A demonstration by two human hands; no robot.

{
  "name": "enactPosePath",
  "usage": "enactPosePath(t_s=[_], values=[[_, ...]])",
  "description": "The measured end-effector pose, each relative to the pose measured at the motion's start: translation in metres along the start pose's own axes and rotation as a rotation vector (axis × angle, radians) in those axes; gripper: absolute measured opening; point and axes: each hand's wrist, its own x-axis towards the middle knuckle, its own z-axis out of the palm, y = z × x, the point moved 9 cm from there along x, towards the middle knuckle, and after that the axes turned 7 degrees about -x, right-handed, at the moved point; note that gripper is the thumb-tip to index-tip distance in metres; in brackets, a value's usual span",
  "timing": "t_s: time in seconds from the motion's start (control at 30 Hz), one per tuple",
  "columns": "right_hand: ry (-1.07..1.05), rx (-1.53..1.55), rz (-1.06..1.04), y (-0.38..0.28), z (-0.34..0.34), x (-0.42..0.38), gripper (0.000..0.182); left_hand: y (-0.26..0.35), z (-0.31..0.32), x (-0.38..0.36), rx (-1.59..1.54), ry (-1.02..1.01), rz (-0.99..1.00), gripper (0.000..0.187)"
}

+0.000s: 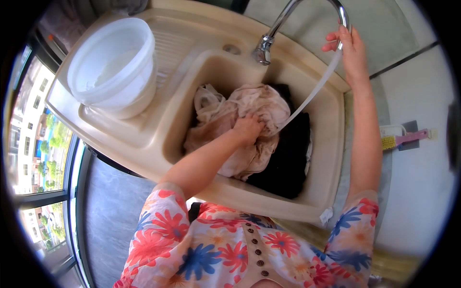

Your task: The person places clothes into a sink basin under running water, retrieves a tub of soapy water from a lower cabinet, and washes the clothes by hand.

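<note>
My right hand (pixel 353 55) is raised at the upper right, its fingers around the end of the curved chrome faucet spout (pixel 294 4). From the spout a stream of water (pixel 315 91) slants down onto pale pink fabric (pixel 216 126) in the beige sink basin (pixel 328 158). My left hand (pixel 249 128) presses into this bunched, wet-looking fabric, fingers curled on it and their tips partly hidden in the folds. Black fabric (pixel 283 165) lies beside and under the pink one, along the basin's right side.
A white plastic bucket (pixel 139 89) stands on the ribbed drainboard (pixel 168 45) to the left. On the right wall hangs a brush with a pink handle (pixel 412 137). A window (pixel 43 144) borders the far left. Light tiles (pixel 379 29) line the wall behind the faucet.
</note>
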Motion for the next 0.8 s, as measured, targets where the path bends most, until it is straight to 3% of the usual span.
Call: enactPosePath(t_s=[0.17, 0.27, 0.43, 0.57, 0.67, 0.77, 0.8], values=[[0.066, 0.033, -0.043, -0.008, 0.013, -0.005, 0.031, 0.018, 0.023, -0.007, -0.11, -0.317, 0.135, 0.038], [0.09, 0.054, -0.024, -0.014, 0.027, -0.006, 0.031, 0.022, 0.024, -0.007, -0.13, -0.339, 0.103, 0.038], [0.194, 0.103, -0.002, -0.032, 0.056, -0.005, 0.015, 0.006, 0.008, 0.005, -0.185, -0.09, -0.013, 0.039], [0.252, 0.066, -0.078, -0.048, 0.066, -0.006, 0.018, -0.001, -0.015, -0.002, -0.236, 0.08, -0.058, 0.048], [0.246, 0.04, -0.096, -0.05, 0.064, -0.01, 0.018, 0.002, -0.034, -0.007, 0.05, 0.316, 0.016, 0.047], [0.225, 0.012, -0.099, -0.043, 0.055, -0.011, 0.018, -0.007, -0.043, -0.014, -0.019, 0.371, -0.09, 0.056], [0.216, -0.008, -0.095, -0.039, 0.051, -0.011, 0.018, -0.011, -0.036, -0.012, -0.042, 0.292, -0.124, 0.057]])
